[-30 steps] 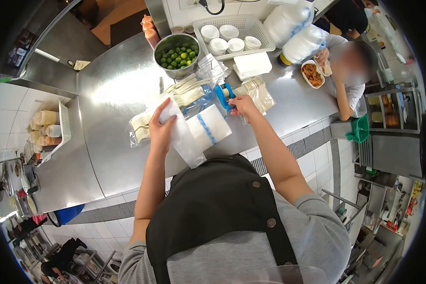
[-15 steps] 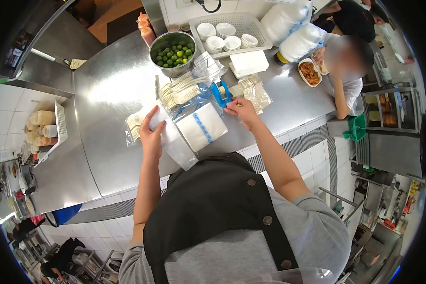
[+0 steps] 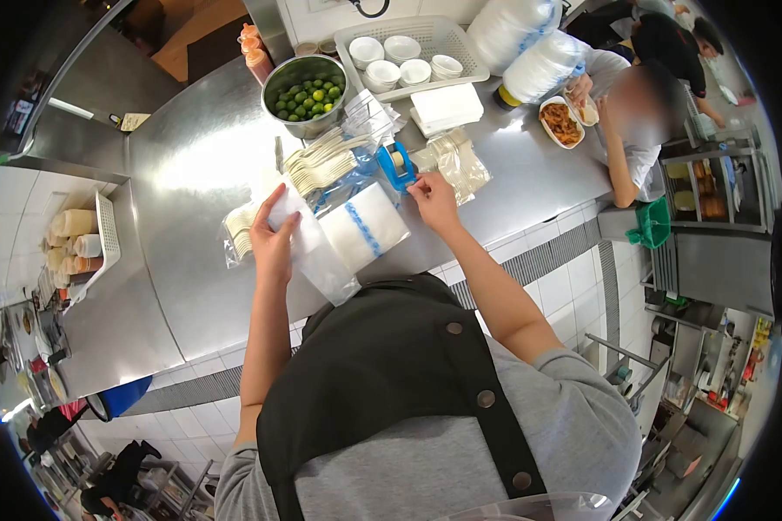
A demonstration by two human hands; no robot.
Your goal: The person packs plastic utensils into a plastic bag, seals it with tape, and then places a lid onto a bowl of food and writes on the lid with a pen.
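Observation:
My left hand (image 3: 274, 236) pinches a translucent plastic bag (image 3: 315, 252) near its left edge; something white lies inside its upper part. Fingers of my right hand (image 3: 433, 198) are closed at the front end of a blue tape dispenser (image 3: 396, 167). Whether a piece of tape is between them is too small to tell. Between my hands lies a white napkin pack (image 3: 367, 227) with a blue patterned band. Wrapped plastic cutlery (image 3: 320, 167) is piled behind the bag, and more cutlery (image 3: 238, 230) lies left of my left hand.
Behind are a steel bowl of limes (image 3: 304, 95), a basket (image 3: 460, 45) with white cups, and a stack of white napkins (image 3: 447, 106). Clear packets (image 3: 460, 165) lie right of the dispenser. At the right, a person (image 3: 639, 130) is beside a food container (image 3: 561, 123).
The view has shifted slightly, so the counter items appear a little further up and left. Both hands keep nearly the same places, at the bag and at the dispenser.

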